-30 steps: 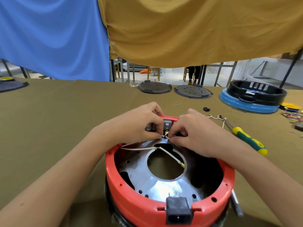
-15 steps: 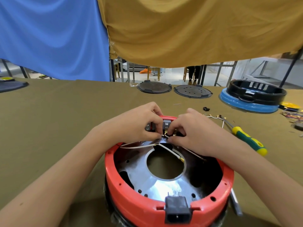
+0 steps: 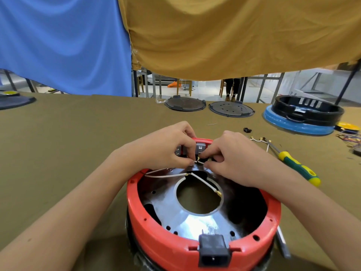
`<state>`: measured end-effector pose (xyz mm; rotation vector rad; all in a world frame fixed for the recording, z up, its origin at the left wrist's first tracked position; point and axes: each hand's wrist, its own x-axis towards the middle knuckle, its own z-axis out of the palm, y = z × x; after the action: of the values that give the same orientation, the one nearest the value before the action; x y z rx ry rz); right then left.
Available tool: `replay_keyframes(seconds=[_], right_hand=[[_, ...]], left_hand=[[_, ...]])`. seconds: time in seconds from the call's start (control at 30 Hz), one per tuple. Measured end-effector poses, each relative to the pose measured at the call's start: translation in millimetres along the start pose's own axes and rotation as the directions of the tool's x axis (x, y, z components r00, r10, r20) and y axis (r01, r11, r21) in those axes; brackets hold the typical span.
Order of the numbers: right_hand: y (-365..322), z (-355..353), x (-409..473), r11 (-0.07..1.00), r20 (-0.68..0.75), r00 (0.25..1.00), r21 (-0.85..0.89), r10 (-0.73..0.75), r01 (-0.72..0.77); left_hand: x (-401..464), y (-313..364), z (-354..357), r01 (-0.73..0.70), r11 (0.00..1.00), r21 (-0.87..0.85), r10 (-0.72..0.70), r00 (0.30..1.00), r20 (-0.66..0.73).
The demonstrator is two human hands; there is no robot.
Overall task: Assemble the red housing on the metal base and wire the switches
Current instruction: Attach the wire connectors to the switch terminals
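Readable text: none. No label, brand, number or sign legible on the housing (image 3: 156, 227), the screwdriver (image 3: 298, 168) or the cloths.

This is an assembly workshop. A long counter draped in olive-brown cloth (image 3: 68, 137) carries appliance parts: two dark round perforated plates (image 3: 231, 108), a black ring housing on a blue disc (image 3: 304, 116), loose coloured wires (image 3: 349, 136) and a green-and-yellow-handled screwdriver (image 3: 297, 167). Blue (image 3: 62, 45) and mustard fabric sheets (image 3: 234, 36) hang as dividers; beyond them stand metal-framed tables (image 3: 261, 83) and wooden chairs (image 3: 183, 86) on a pale floor.
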<state>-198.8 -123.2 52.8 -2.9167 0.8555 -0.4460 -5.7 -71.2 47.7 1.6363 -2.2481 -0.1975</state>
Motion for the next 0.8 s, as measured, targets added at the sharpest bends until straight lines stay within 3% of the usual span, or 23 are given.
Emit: replay_keyframes(seconds=[0.8], right_hand=[[2.0,-0.3,-1.4,1.0,0.017,1.0,0.015,-0.009,0.009]], left_hand=[[0.0,-0.5,-0.6,0.008,1.0,-0.027,-0.007,1.0,0.023]])
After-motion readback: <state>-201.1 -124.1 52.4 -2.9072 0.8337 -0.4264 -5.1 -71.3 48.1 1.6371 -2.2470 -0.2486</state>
